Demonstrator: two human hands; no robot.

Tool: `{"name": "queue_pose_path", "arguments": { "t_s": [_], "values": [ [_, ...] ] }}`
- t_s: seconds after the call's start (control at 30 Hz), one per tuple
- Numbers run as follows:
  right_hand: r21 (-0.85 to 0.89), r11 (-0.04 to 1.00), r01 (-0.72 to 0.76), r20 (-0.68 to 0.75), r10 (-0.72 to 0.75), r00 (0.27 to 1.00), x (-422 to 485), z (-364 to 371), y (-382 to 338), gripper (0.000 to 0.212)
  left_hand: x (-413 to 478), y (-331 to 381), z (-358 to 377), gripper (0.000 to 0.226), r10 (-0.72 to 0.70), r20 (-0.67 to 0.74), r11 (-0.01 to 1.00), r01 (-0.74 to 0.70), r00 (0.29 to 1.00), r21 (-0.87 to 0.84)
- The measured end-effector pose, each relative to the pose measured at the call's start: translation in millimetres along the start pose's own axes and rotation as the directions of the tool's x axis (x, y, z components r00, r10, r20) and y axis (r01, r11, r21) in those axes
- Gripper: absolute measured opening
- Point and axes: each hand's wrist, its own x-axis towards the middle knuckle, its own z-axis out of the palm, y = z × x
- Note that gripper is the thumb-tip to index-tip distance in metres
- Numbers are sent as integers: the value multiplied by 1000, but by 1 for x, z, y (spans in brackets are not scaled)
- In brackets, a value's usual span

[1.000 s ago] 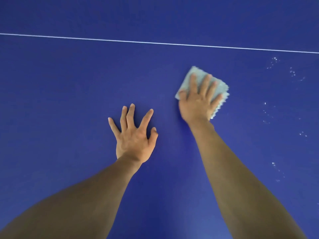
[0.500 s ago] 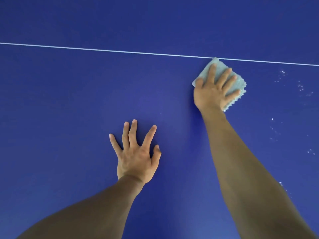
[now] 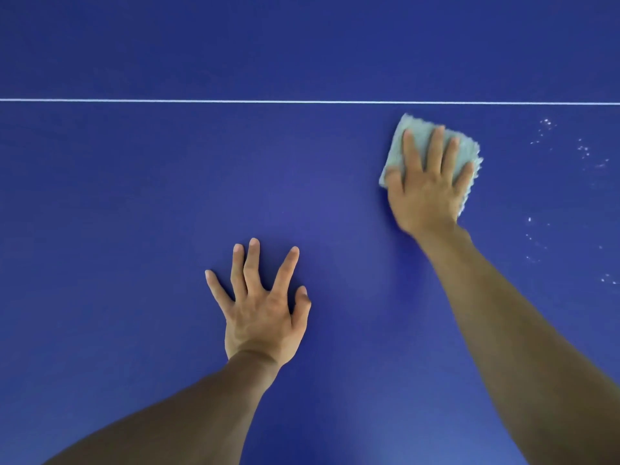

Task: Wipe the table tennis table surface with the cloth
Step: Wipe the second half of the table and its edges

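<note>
**Cloth under my right palm, specks off to the right**

My left hand (image 3: 265,317) rests on the blue table (image 3: 134,196) with its fingers spread wide and straight, holding nothing. I judge it is bracing me as I lean. A thin white line (image 3: 201,101) runs side to side across the top.

Further right, the cloth (image 3: 419,125) lies flat on the table just below that line, near it but not touching. It is a small pale blue-grey pad, apparently folded, with a fuzzy edge. My right hand (image 3: 426,193) lies on it palm down, fingers straight and slightly fanned, pressing rather than pinching. The cloth shows past my fingertips and at both sides.

I judge the cloth to be soft, light and limp, so it goes only where my palm drags it. On this smooth, hard top it should slide easily, though a loose corner could roll under if I push edge-first. The best hold is flat weight over the middle, with my fingers reaching toward the leading edge.

Right of the cloth, well apart from it, white specks (image 3: 583,149) dot the table in scattered patches. That part looks not yet wiped.

No container of any kind shows.
</note>
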Motion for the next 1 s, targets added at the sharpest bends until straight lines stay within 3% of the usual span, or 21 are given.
{"name": "queue_pose_path", "arguments": {
  "t_s": [0.07, 0.13, 0.3, 0.4, 0.47, 0.57, 0.7, 0.83, 0.9, 1.0],
  "values": [
    [89, 988, -129, 9, 129, 992, 42, -9, -12, 67, -1, 0, 0, 60, 2, -3, 1000, -2, 1000, 5],
    [109, 984, -141, 30, 138, 990, 61, -12, -32, 67, 0, 0, 0, 61, 2, 3, 1000, -2, 1000, 11],
    [4, 961, 278, -18, -278, 960, -38, 21, -52, 67, -1, 0, 0, 60, -12, 24, 1000, 12, 1000, 4],
    [13, 949, 314, -40, -314, 949, -145, 44, -11, 65, -2, 0, -2, 61, -25, 38, 1000, 25, 999, -3],
    [27, 969, 247, -41, -246, 969, -211, 56, 31, 64, -2, 1, -3, 61, -31, 47, 1000, 31, 998, 0],
    [47, 999, 27, 26, -28, 999, -253, 55, 82, 65, -2, 3, -4, 62, -39, 49, 999, 39, 998, -4],
    [111, 976, -188, 32, 186, 982, -182, 35, 88, 69, -3, 3, -3, 62, -47, 41, 999, 48, 998, -15],
    [203, 943, -266, 10, 269, 963, -78, 18, 64, 67, -5, 3, -2, 61, -47, 10, 998, 48, 999, -38],
    [201, 960, -194, 20, 194, 981, -76, 20, 45, 67, -5, 3, -3, 61, -46, 1, 998, 46, 999, -44],
    [111, 989, 101, -30, -99, 995, -154, 41, 30, 67, -7, 4, -2, 60, -45, -15, 999, 45, 999, -18]
  ]
}}
